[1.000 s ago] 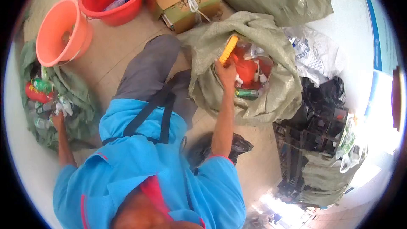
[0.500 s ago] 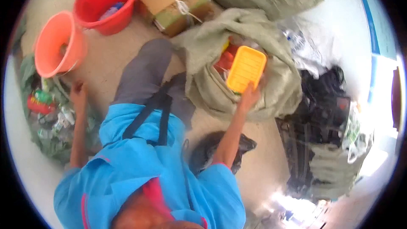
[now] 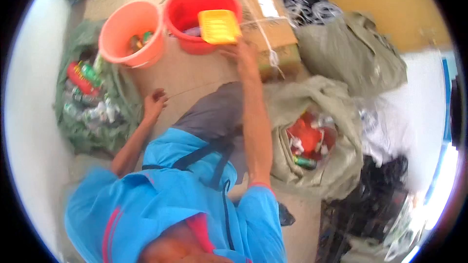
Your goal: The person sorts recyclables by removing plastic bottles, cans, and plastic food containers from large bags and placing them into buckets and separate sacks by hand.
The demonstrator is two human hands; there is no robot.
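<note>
My right hand point(image 3: 240, 51) grips a yellow plastic tray point(image 3: 219, 28) by its edge. The tray is shallow and ribbed, and it hangs over the rim of the red bucket point(image 3: 178, 12), covering part of the opening. Something bluish-purple lies at the bottom of that bucket. My left hand point(image 3: 156, 102) is low over the floor, empty, its fingers loosely bent and apart. Close to it are the pink-orange bucket point(image 3: 109, 44), with a few small items inside, and a green sack point(image 3: 126, 109) of plastic bottles.
A tan woven sack point(image 3: 336, 180) lies open on my right, holding red plastic and other scraps. Behind it are a tied cardboard box point(image 3: 265, 7) and a full grey-green sack point(image 3: 351, 51). Black bags point(image 3: 385, 180) are heaped at the far right.
My right hand has carried the yellow tray from above the tan sack leftward to the red bucket. The view has shifted toward the buckets. My left hand remains empty.
</note>
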